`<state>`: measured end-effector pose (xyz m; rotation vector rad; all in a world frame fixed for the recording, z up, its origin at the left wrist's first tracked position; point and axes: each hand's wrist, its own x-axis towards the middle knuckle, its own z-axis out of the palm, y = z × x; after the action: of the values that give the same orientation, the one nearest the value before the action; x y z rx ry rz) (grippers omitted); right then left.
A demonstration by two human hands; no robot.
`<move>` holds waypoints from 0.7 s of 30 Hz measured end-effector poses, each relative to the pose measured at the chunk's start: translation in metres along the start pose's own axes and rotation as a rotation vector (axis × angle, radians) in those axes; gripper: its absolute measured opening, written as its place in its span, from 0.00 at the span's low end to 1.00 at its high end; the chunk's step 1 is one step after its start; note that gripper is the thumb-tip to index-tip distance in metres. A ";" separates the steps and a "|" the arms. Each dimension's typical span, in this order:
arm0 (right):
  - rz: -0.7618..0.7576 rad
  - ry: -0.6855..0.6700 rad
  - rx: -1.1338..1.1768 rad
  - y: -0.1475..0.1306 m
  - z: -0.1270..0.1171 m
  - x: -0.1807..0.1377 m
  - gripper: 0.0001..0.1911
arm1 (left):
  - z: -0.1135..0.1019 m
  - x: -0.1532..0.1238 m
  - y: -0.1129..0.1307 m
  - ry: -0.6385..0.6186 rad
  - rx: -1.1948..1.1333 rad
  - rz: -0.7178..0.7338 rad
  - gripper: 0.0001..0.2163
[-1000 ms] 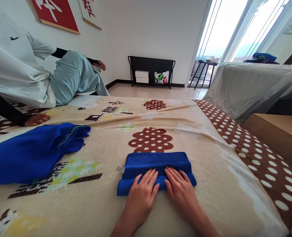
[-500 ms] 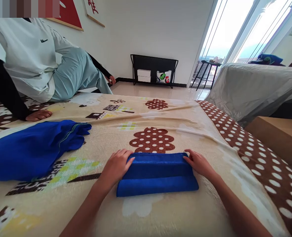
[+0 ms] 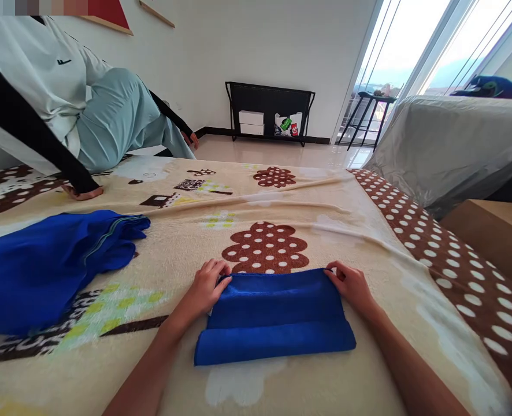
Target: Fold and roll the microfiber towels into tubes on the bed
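Note:
A blue cloth [image 3: 277,312], folded into a rough rectangle with a rolled-looking fold along its near side, lies on the patterned blanket [image 3: 290,202] in front of me. My left hand [image 3: 208,286] pinches its far left corner between thumb and fingers. At the far right corner, my right hand [image 3: 347,283] grips the edge in the same way. The far edge runs taut between both hands, just below a brown dotted flower print. Off to the left lies a larger crumpled blue cloth [image 3: 56,260] with a green-striped hem, apart from my hands.
Another person in a white top [image 3: 52,86] sits at the back left, one hand [image 3: 85,193] resting on the blanket. A black rack [image 3: 271,95] stands by the wall. On the right are a plastic-covered piece of furniture [image 3: 455,127], a cardboard box [image 3: 490,242] and a stool [image 3: 371,115].
The cloth's far strip has opened out, and more of its surface shows between my hands. Both hands keep hold of the far corners. The view has tilted slightly down; the other person leans differently.

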<state>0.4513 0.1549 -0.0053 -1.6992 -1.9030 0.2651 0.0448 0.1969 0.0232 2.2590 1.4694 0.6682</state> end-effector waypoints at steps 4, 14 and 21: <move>0.038 0.002 -0.030 0.000 0.002 0.004 0.17 | 0.007 0.003 -0.001 0.133 0.105 -0.050 0.06; -0.454 -0.293 -0.004 -0.052 -0.011 -0.003 0.26 | 0.010 -0.003 0.029 -0.169 0.274 0.350 0.23; -0.227 -0.253 -0.086 -0.019 -0.029 -0.035 0.25 | -0.006 -0.034 0.001 0.139 0.436 0.179 0.19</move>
<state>0.4515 0.1112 0.0178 -1.5439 -2.3023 0.3260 0.0301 0.1654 0.0216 2.7492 1.6182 0.6124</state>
